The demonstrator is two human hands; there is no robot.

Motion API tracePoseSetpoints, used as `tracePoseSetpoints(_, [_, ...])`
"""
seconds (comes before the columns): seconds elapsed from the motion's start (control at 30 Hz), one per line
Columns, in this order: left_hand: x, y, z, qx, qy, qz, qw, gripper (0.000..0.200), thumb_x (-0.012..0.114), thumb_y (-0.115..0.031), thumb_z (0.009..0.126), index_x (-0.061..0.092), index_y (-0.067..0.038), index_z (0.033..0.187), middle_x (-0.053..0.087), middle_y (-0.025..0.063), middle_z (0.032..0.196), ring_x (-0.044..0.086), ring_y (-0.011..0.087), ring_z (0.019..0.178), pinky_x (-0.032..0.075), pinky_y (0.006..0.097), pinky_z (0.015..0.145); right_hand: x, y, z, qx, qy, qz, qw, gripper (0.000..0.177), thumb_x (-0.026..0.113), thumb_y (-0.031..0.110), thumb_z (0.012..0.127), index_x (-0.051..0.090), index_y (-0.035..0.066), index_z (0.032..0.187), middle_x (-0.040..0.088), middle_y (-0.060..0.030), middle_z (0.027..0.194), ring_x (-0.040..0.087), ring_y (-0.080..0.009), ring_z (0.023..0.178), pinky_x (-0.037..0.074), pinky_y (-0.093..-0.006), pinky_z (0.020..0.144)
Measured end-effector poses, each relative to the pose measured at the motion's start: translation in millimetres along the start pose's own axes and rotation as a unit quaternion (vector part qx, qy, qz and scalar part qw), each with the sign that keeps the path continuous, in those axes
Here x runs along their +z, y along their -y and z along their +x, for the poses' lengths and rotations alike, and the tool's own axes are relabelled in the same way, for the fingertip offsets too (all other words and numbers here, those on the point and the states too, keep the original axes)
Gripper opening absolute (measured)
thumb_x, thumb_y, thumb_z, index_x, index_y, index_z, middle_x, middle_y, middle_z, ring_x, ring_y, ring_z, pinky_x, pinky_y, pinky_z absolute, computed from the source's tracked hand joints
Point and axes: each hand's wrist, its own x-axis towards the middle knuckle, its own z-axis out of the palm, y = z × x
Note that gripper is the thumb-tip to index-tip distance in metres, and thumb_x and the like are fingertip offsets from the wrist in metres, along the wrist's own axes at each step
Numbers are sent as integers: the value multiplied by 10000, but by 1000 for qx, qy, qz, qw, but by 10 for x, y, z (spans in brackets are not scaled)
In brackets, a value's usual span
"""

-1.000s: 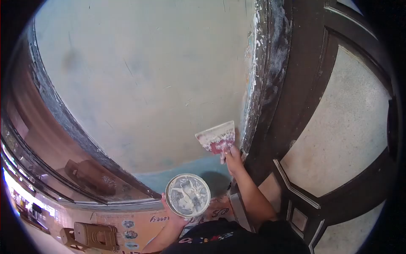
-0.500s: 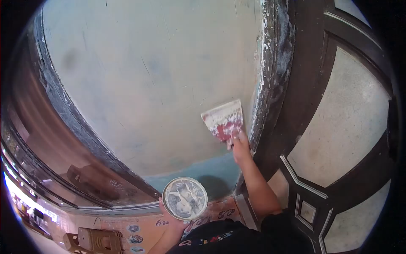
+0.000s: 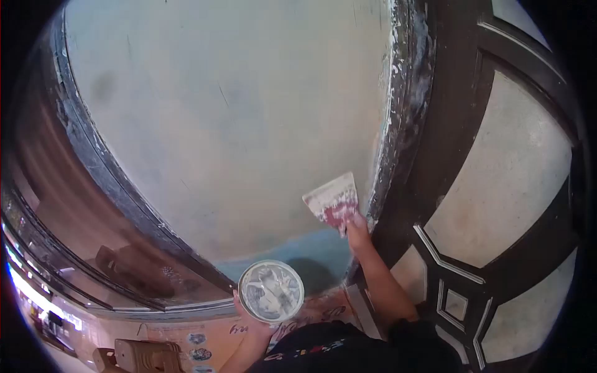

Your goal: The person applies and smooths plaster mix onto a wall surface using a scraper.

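My right hand point(image 3: 356, 227) is closed round a wide putty knife point(image 3: 336, 202), its red body smeared with white putty. The blade lies at the lower right of a pale, putty-coated wall panel point(image 3: 236, 137), close to the dark frame on that side. In my left hand point(image 3: 249, 318) I hold a round tub point(image 3: 272, 291) from below and the left. White putty is smeared over a grey surface inside it. Below the pale coat, a blue strip of wall point(image 3: 317, 245) shows. Most of my left fingers are hidden by the tub.
A dark door with pale panels point(image 3: 497, 168) stands on the right. Scraped, paint-flecked framing point(image 3: 398, 93) borders the wall panel. Brown plastic chairs point(image 3: 146, 355) are at the lower left, beside an orange printed sheet point(image 3: 217, 342).
The putty knife has moved down and slightly right along the wall in my right hand. The tub in my left hand has hardly moved.
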Motion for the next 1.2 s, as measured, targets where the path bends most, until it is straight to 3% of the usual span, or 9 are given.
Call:
tracePoseSetpoints(0.17, [143, 48, 14, -22, 10, 19, 1000, 796, 380, -725, 827, 416, -166, 1392, 435, 103, 1409, 447, 345, 1250, 367, 545, 1022, 280, -3, 328, -18, -20, 25, 999, 176, 473, 209, 994, 540, 77, 899, 484, 13, 652, 450, -91, 530, 377, -254, 507])
tracePoseSetpoints(0.23, [88, 29, 31, 6, -9, 48, 999, 793, 376, -726, 830, 417, -167, 1392, 433, 104, 1410, 443, 343, 1255, 364, 543, 1027, -36, -813, -125, 87, -94, -64, 990, 113, 451, 158, 987, 547, 103, 967, 518, 16, 736, 469, -79, 569, 372, -241, 483])
tracePoseSetpoints(0.3, [121, 1, -19, 37, 36, 75, 996, 790, 370, -723, 835, 416, -165, 1392, 430, 106, 1414, 440, 345, 1260, 362, 544, 1031, -275, -979, -505, 180, -58, -25, 982, 110, 449, 141, 980, 551, 115, 946, 503, 24, 720, 461, -76, 562, 367, -236, 467])
tracePoseSetpoints(0.5, [-176, -73, 24, 19, -43, 5, 999, 782, 372, -716, 832, 438, -160, 1378, 461, 109, 1389, 453, 344, 1246, 379, 537, 1017, -182, -696, -380, 110, 0, -45, 993, 144, 468, 194, 989, 534, 113, 891, 470, 31, 665, 438, -74, 548, 356, -239, 463])
tracePoseSetpoints(0.7, [-10, -43, -13, 2, -2, 52, 999, 773, 385, -715, 827, 445, -170, 1371, 448, 102, 1398, 451, 345, 1242, 379, 543, 1011, -172, -1148, -11, 73, -74, -102, 989, 208, 509, 254, 981, 513, 109, 832, 448, 28, 642, 429, -75, 538, 353, -258, 482])
tracePoseSetpoints(0.83, [-121, -91, -48, -33, -14, 4, 999, 785, 386, -724, 822, 432, -176, 1383, 437, 105, 1408, 441, 351, 1254, 376, 547, 1013, -407, -1311, -388, 199, -49, -33, 978, 154, 529, 242, 968, 514, 114, 883, 452, 32, 660, 434, -68, 541, 357, -239, 474])
tracePoseSetpoints(1.07, [-172, -217, -98, -29, -16, -8, 999, 820, 385, -745, 806, 415, -179, 1398, 421, 106, 1426, 428, 360, 1273, 366, 562, 1024, -251, -816, -218, 112, -40, 1, 993, 235, 513, 309, 978, 523, 106, 860, 454, 35, 616, 438, -75, 525, 338, -249, 474])
tracePoseSetpoints(1.13, [-203, -247, -105, -57, -11, -18, 998, 845, 392, -763, 788, 416, -178, 1397, 421, 106, 1426, 427, 357, 1275, 366, 562, 1024, -216, -857, 68, -7, -50, -57, 997, 221, 542, 293, 968, 509, 116, 839, 445, 46, 648, 388, -62, 502, 314, -245, 459])
tracePoseSetpoints(1.2, [-144, -248, -143, -50, -15, -6, 999, 808, 376, -737, 815, 425, -169, 1387, 438, 105, 1408, 445, 355, 1256, 379, 556, 1012, -211, -972, 125, 15, -96, -93, 991, 261, 540, 326, 967, 502, 118, 815, 436, 47, 631, 383, -64, 500, 306, -250, 459])
